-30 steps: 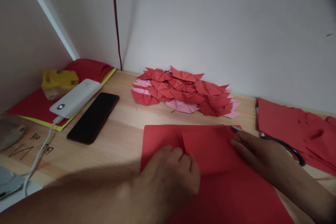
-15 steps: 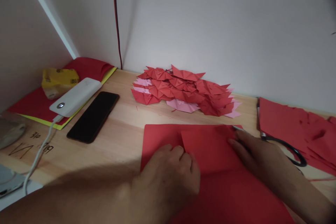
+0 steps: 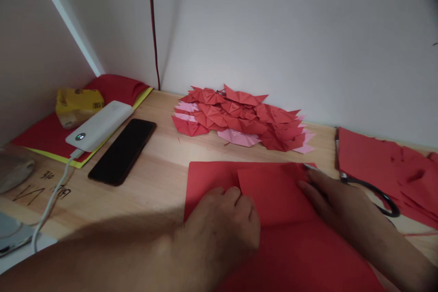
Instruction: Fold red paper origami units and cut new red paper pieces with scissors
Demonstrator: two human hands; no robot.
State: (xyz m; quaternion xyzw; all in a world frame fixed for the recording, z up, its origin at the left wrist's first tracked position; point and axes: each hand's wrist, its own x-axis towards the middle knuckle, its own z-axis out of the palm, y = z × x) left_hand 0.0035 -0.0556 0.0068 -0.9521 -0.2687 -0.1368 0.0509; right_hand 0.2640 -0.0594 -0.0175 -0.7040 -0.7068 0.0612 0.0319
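Large red paper (image 3: 290, 255) lies on the table before me, with a smaller red piece or folded flap (image 3: 267, 187) on top. My left hand (image 3: 226, 223) is curled into a fist at that piece's left edge. Its fingertips are turned under, so what they hold is hidden. At the upper right edge, my right hand (image 3: 338, 200) has thumb and fingers closed on the red paper. A small silvery thing (image 3: 312, 167) shows beyond its fingertips, mostly covered. Beside the right wrist is a black loop handle (image 3: 390, 204), like that of scissors.
Red and pink folded paper pieces (image 3: 239, 118) are heaped by the wall. More red paper (image 3: 369, 155) lies at right. On the left are a black phone (image 3: 122, 151), a white power bank (image 3: 99, 127) with a cable (image 3: 51, 210), and a yellow packet (image 3: 78, 106) on coloured sheets.
Both hands stay nearly in place. My left hand has shifted very slightly, and the camera view has moved a little.
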